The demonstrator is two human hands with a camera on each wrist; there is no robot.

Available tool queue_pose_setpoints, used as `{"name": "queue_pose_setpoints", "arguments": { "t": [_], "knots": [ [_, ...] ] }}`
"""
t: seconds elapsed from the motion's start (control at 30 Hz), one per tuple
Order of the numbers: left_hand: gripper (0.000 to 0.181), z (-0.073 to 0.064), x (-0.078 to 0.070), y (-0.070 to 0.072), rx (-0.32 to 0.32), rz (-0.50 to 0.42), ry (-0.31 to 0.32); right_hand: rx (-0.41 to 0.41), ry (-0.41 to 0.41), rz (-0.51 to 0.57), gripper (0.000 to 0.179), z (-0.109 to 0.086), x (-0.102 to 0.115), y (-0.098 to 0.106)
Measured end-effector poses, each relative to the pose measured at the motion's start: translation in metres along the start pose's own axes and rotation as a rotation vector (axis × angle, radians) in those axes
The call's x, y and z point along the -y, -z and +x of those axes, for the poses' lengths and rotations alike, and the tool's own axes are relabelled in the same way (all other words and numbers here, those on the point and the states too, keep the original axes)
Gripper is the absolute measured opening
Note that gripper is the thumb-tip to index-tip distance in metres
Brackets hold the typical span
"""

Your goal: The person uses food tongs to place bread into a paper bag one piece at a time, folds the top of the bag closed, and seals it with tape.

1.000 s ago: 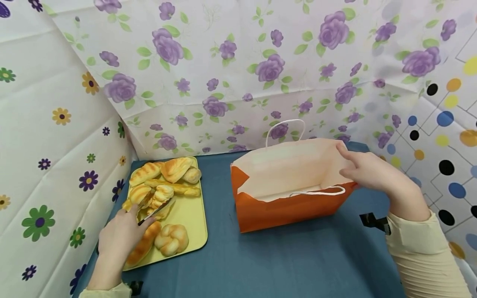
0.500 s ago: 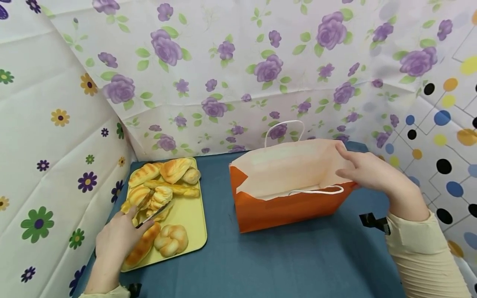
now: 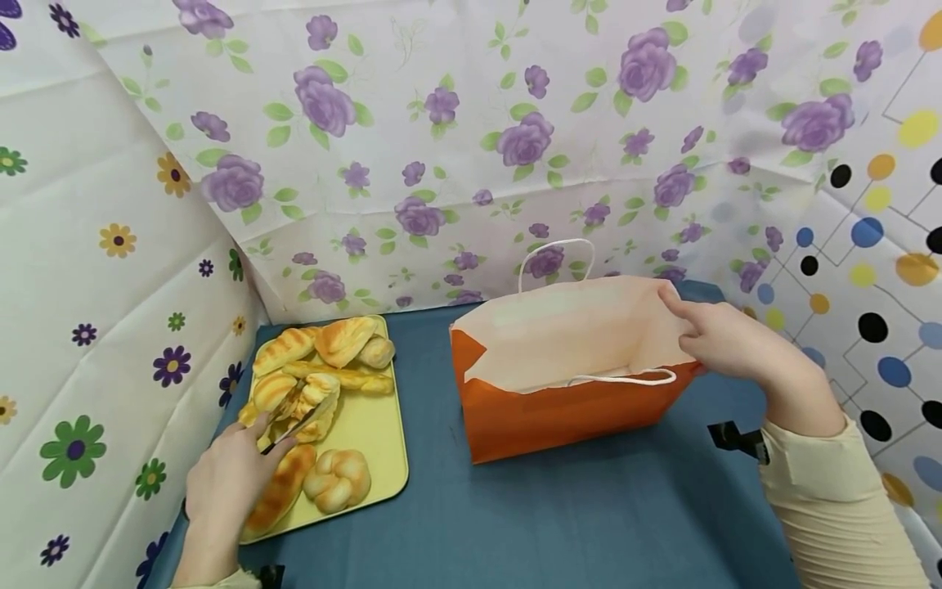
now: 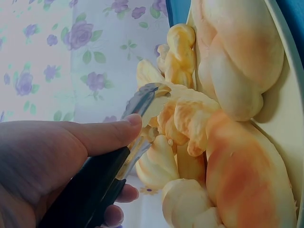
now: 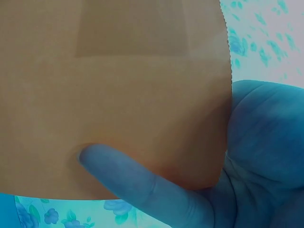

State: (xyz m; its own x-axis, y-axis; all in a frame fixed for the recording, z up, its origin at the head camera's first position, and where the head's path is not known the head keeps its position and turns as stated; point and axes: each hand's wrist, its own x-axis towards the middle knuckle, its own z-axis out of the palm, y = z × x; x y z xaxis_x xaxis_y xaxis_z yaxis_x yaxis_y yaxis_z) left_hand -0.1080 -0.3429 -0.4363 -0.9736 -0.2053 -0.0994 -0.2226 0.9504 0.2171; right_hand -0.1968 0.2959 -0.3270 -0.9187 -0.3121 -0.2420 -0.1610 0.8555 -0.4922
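Note:
My left hand point(image 3: 230, 474) holds a pair of tongs point(image 4: 90, 185) with black handles and metal ends, its thumb on top. The tongs' ends reach around a ridged yellow-brown bread roll point(image 4: 183, 118) among the breads on a yellow tray point(image 3: 383, 446); I cannot tell whether both ends touch it. On the right, an orange paper bag point(image 3: 567, 421) stands with its mouth wide and pale inside showing. My right hand point(image 3: 728, 337) grips the bag's right rim. In the right wrist view one digit lies against the paper, and the other fingers are hidden behind it.
A braided bun point(image 3: 338, 481) and a long browned loaf point(image 3: 283, 491) lie at the tray's near end, with several other breads at its far end. White cord handles point(image 3: 555, 245) rise from the bag. Patterned cloth walls surround the blue table point(image 3: 434, 523).
The tongs' ends have drawn slightly closer together around the ridged roll, and my left hand has shifted a little. On the bag's rim, my right thumb has moved slightly; the bag stays put.

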Motion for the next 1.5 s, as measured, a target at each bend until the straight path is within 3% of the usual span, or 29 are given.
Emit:
{"name": "queue_pose_setpoints", "arguments": {
  "t": [0.33,0.53,0.7,0.87,1.1,1.37,1.5],
  "knots": [
    [0.096,-0.002,0.004,-0.001,0.027,-0.017,0.004,0.003,0.003,0.001,0.078,-0.001,0.001,-0.002],
    [0.096,-0.005,0.004,0.0,-0.014,-0.013,0.002,0.004,0.012,0.0,0.078,-0.002,0.0,-0.002],
    [0.097,-0.008,0.004,-0.001,-0.068,-0.058,-0.041,-0.001,0.005,-0.007,0.078,-0.002,-0.001,-0.001],
    [0.097,-0.008,0.004,-0.002,-0.079,-0.111,-0.09,0.0,0.004,-0.02,0.079,-0.002,-0.002,-0.001],
    [0.106,-0.008,-0.001,-0.002,0.004,-0.087,-0.085,0.0,0.002,-0.028,0.08,-0.002,-0.001,0.0],
    [0.1,-0.014,-0.022,-0.028,0.04,-0.09,-0.12,0.0,-0.005,-0.009,0.08,-0.002,0.002,0.001],
    [0.096,-0.015,-0.026,-0.034,0.053,-0.1,-0.126,0.001,-0.006,-0.007,0.081,-0.002,0.003,0.001]
  ]
}}
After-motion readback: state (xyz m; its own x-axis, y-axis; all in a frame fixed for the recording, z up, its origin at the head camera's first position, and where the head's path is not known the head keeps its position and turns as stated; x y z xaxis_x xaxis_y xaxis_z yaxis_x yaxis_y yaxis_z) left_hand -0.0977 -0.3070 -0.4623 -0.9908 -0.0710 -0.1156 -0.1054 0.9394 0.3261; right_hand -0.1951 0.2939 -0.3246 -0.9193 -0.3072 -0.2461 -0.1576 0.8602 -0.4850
